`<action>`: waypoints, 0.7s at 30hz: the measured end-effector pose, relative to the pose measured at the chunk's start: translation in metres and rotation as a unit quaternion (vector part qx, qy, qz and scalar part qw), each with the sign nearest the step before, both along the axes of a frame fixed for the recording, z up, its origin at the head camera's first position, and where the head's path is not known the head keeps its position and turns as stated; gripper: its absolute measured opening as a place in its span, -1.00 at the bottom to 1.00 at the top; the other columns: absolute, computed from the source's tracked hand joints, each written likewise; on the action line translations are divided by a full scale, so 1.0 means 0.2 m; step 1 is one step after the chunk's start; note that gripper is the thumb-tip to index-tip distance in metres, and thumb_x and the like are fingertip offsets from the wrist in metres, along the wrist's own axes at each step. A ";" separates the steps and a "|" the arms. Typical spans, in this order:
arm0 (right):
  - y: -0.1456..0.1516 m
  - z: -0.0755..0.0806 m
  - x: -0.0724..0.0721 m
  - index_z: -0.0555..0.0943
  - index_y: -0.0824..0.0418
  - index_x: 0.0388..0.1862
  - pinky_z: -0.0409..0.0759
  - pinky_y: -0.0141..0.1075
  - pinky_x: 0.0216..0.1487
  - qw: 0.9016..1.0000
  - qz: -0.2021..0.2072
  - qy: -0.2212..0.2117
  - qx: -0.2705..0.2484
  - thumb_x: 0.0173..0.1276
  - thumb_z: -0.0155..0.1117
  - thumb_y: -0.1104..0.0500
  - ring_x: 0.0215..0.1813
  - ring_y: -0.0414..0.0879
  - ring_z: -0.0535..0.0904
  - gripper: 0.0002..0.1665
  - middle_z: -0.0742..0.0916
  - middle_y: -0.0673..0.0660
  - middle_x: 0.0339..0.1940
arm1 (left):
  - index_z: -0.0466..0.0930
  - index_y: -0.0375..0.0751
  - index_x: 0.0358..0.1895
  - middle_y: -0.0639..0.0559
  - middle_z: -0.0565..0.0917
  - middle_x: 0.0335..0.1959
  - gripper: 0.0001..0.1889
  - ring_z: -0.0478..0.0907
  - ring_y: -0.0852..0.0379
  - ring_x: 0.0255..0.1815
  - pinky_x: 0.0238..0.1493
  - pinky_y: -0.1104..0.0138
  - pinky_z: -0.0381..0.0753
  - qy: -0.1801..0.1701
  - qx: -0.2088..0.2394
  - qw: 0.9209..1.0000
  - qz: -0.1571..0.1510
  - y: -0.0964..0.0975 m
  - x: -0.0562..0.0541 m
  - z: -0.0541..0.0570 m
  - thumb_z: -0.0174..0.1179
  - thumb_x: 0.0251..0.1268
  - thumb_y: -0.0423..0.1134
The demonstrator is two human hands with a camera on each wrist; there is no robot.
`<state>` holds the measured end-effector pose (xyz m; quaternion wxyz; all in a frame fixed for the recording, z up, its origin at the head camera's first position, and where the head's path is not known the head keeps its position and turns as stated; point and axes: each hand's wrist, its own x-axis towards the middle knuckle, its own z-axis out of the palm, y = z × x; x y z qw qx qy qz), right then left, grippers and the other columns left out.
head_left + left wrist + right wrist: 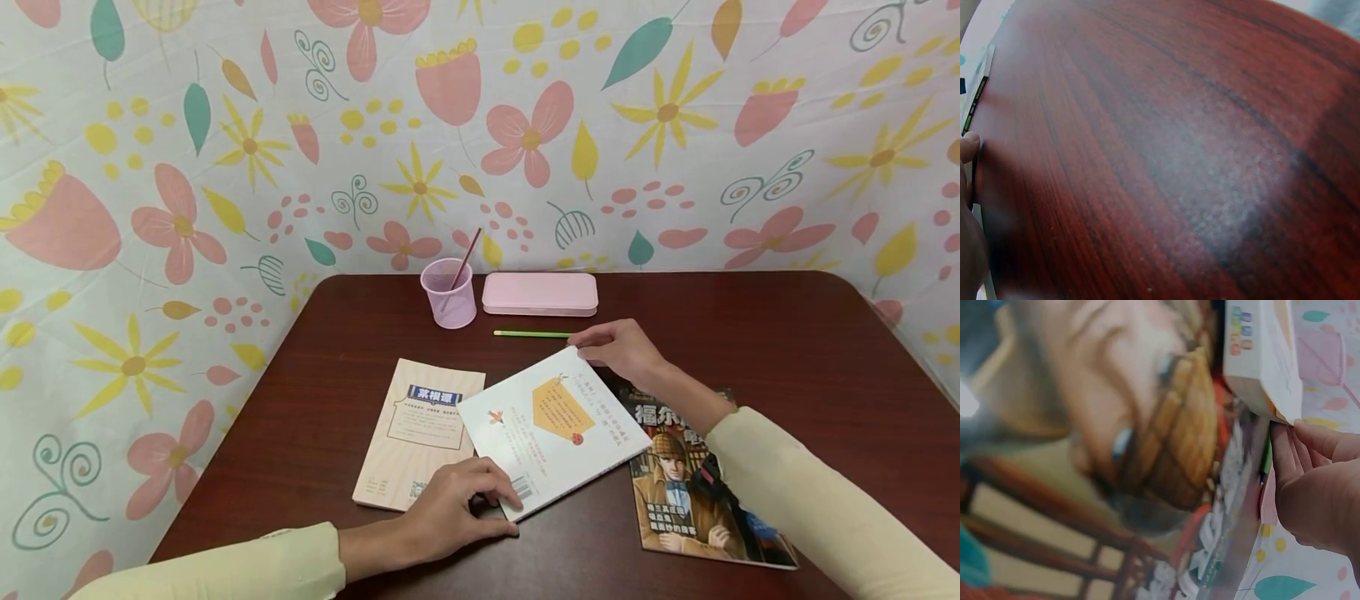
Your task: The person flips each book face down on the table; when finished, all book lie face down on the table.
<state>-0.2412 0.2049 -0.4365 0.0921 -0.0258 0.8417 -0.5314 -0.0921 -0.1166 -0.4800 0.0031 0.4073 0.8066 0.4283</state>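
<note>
A white book (536, 467) with an orange panel lies tilted across the middle of the table, its left side overlapping a cream book (382, 467). My left hand (450, 508) grips its lower left corner, thumb low at the edge and fingers over the cover. At the far corner, my right hand (622, 354) pinches the book between thumb and fingers, as the right wrist view also shows. Under my right forearm is a magazine-like book (675, 508) with a detective in a checked cap on its cover. The left wrist view catches only the edge of my left hand (971, 250).
Behind the books lies a green pencil (528, 334). Farther back stand a pink mesh cup (454, 308) holding a dark red pencil (467, 257) and a closed pink pencil case (540, 293). A flower-patterned cloth (300, 167) hangs behind the dark brown table (255, 433).
</note>
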 end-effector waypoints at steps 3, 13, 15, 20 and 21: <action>-0.01 -0.02 0.00 0.79 0.31 0.13 0.72 -0.03 0.13 0.999 0.002 0.022 0.032 0.53 0.37 0.30 0.06 0.14 0.75 -0.74 0.79 0.31 0.11 | 0.79 0.08 -0.16 0.35 0.68 -0.12 -0.74 0.59 0.38 -0.13 -0.13 0.55 0.57 0.006 -0.001 1.000 -0.001 0.00 0.00 0.00 0.66 0.13 -0.20; -0.03 0.00 0.03 0.80 0.36 0.06 0.75 -0.01 -0.05 0.978 0.040 0.149 0.143 0.47 0.41 0.35 -0.03 0.16 0.77 -0.77 0.84 0.28 -0.04 | 0.79 0.05 -0.07 0.32 0.73 -0.15 -0.78 0.62 0.38 -0.16 -0.16 0.51 0.63 -0.009 -0.013 0.999 -0.028 -0.02 -0.02 0.04 0.57 0.26 -0.23; -0.03 0.02 0.05 0.78 0.38 0.11 0.76 0.02 -0.01 0.977 0.045 0.152 0.144 0.47 0.41 0.35 0.02 0.19 0.78 -0.73 0.83 0.30 -0.01 | 0.78 0.03 -0.05 0.28 0.75 -0.18 -0.79 0.62 0.42 -0.21 -0.23 0.51 0.65 -0.019 -0.014 0.999 -0.045 -0.02 -0.04 0.06 0.54 0.29 -0.26; 0.01 0.07 0.09 0.72 0.37 0.23 0.75 0.04 0.10 0.982 0.060 0.135 0.116 0.51 0.42 0.26 0.18 0.23 0.74 -0.62 0.80 0.32 0.12 | 0.81 -0.08 -0.05 0.20 0.79 -0.22 -0.82 0.60 0.49 -0.35 -0.38 0.49 0.65 -0.037 -0.025 0.996 -0.072 -0.05 -0.10 0.15 0.49 0.35 -0.34; 0.02 0.08 0.10 0.71 0.36 0.25 0.74 0.04 0.12 0.983 0.067 0.133 0.111 0.52 0.42 0.23 0.20 0.22 0.73 -0.60 0.79 0.32 0.14 | 0.81 -0.10 -0.05 0.18 0.79 -0.22 -0.82 0.61 0.46 -0.34 -0.36 0.46 0.67 -0.033 -0.029 0.997 -0.069 -0.06 -0.12 0.17 0.49 0.34 -0.35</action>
